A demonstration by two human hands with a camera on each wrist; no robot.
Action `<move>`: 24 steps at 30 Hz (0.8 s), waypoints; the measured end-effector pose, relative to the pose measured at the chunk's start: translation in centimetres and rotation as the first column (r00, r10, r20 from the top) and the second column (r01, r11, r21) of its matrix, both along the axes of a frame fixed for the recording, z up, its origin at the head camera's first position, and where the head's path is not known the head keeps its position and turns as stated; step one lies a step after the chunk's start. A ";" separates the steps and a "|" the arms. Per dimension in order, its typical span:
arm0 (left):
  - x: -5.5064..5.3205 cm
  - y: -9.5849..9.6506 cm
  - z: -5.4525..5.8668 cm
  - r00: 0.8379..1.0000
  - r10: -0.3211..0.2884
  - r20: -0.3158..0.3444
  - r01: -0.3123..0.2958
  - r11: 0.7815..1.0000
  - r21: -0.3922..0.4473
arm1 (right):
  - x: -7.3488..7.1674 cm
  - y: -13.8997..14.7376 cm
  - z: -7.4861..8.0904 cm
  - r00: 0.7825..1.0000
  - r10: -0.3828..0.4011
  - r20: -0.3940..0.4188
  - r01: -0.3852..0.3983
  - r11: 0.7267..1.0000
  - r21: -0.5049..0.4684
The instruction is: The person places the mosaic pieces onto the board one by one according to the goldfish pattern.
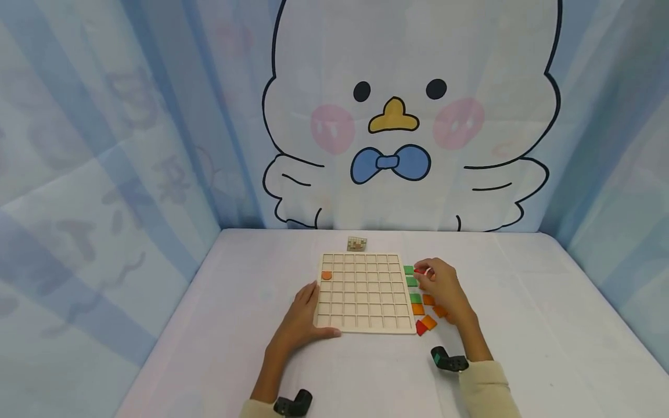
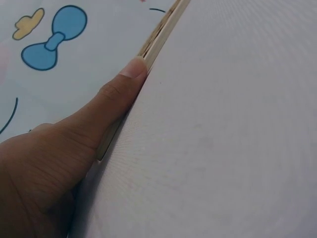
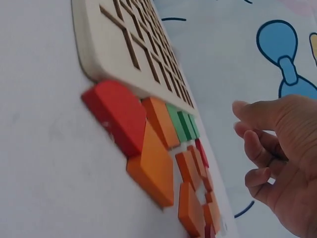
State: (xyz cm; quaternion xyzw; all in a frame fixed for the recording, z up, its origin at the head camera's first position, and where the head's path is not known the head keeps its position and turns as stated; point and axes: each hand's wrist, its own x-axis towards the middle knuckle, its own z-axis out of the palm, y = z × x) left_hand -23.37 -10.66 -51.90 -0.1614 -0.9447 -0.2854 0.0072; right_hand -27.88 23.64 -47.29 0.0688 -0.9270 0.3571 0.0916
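Note:
A pale wooden grid board lies on the table with an orange round piece in a cell near its left side. My left hand rests at the board's near left corner. Its thumb lies straight along the near edge, and its other fingers are along the left side. My right hand hovers over loose pieces by the board's right side. Its fingers are bent, thumb and forefinger close together, with no piece visible between them. Near the fingertips is a red piece.
Green tiles and orange tiles lie along the board's right edge. A red piece with a rounded end touches the near right corner. Behind the board sits a small patterned item. A printed curtain hangs beyond the table.

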 end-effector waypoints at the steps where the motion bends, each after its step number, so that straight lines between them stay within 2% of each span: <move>1: 0.0 0.0 0.0 1.000 -0.001 -0.001 0.001 1.000 0.005 | 0.1 0.3 -0.1 1.000 -0.013 0.023 0.013 1.000 0.005; 4: 0.0 0.0 0.1 1.000 0.001 0.009 -0.001 1.000 0.006 | 0.1 1.3 -0.5 0.997 -0.034 0.065 0.032 0.999 0.031; 13: -0.1 -0.1 0.2 1.000 -0.002 0.013 0.001 1.000 0.015 | -0.5 2.9 -1.8 0.990 -0.105 0.094 0.091 0.985 0.146; 19: -0.2 -0.1 0.3 1.000 0.007 0.019 -0.007 1.000 0.013 | -1.4 3.0 -1.7 0.984 -0.131 0.122 0.101 0.969 0.227; 24: -0.1 0.0 0.1 1.000 0.003 0.031 -0.003 1.000 0.024 | -1.6 3.1 -1.5 0.981 -0.130 0.143 0.092 0.966 0.242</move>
